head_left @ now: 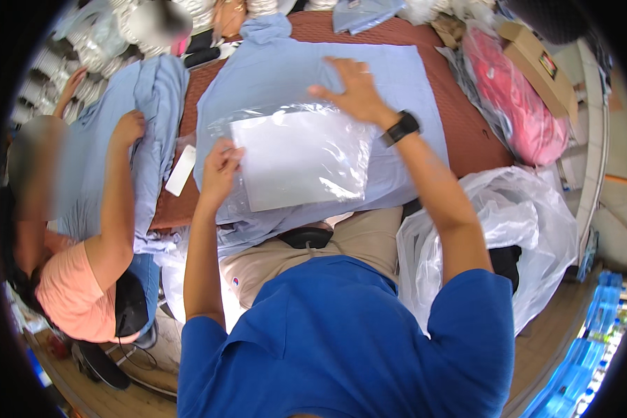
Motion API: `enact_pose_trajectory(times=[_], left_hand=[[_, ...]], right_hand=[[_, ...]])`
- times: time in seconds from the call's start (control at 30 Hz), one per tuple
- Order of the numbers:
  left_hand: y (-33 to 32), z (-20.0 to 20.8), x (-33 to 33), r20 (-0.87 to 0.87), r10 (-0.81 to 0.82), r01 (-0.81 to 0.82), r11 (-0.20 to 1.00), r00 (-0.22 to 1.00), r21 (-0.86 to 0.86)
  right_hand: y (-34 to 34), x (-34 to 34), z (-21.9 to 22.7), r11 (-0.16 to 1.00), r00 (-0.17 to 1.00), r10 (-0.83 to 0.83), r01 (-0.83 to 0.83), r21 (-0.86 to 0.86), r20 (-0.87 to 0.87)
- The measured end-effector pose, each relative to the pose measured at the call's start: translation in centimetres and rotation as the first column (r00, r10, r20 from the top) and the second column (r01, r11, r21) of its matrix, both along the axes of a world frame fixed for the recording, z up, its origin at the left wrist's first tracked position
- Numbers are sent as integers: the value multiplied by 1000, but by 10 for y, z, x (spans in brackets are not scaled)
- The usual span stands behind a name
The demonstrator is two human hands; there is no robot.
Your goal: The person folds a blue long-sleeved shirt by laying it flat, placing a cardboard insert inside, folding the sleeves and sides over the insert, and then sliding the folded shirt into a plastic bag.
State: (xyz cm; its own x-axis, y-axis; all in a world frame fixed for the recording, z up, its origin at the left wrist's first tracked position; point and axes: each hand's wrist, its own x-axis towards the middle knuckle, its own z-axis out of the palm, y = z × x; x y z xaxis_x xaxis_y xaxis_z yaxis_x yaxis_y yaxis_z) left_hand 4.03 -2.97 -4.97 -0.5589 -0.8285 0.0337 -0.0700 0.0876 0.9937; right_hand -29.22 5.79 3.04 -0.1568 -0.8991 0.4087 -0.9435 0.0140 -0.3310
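Light blue cloth [258,80], wide and flat, lies over the red-brown quilted table cover [327,26]. It looks spread out so it can be smooth. Its near edge slips out of sight by the person's lap, so I can't tell its whole shape. To the right sits a big, cloudy plastic bag [460,223]; a black lump [506,266] shows there, but I can't make out what it is. A clear, shiny plastic sleeve [352,157] rests on the cloth, with a white, square-cornered sheet [285,164] showing through. Glare hides some of the sleeve's edges.

Both hands are well apart. The left hand [223,166] pinches the sleeve's left edge, maybe to hold it steady; its fingertips are hard to see. The right hand [355,90] spreads its fingers wide above the cloth, and I can't tell if it touches.
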Motion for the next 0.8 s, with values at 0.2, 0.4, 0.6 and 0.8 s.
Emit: enact_pose_trajectory(times=[0.2, 0.4, 0.6, 0.8], left_hand=[[6, 44, -16, -153, 67, -69, 998, 986, -5], [47, 92, -71, -377, -36, 48, 999, 926, 23], [154, 128, -119, -351, -369, 425, 901, 860, 93], [239, 121, -137, -205, -670, 700, 673, 714, 240]], right_hand=[[100, -64, 65, 839, 779, -92, -275, 470, 620], [194, -41, 136, 973, 740, -195, 62, 223, 644], [361, -12, 215, 758, 651, -652, 574, 310, 388], [566, -60, 156, 300, 89, -943, 645, 703, 321]])
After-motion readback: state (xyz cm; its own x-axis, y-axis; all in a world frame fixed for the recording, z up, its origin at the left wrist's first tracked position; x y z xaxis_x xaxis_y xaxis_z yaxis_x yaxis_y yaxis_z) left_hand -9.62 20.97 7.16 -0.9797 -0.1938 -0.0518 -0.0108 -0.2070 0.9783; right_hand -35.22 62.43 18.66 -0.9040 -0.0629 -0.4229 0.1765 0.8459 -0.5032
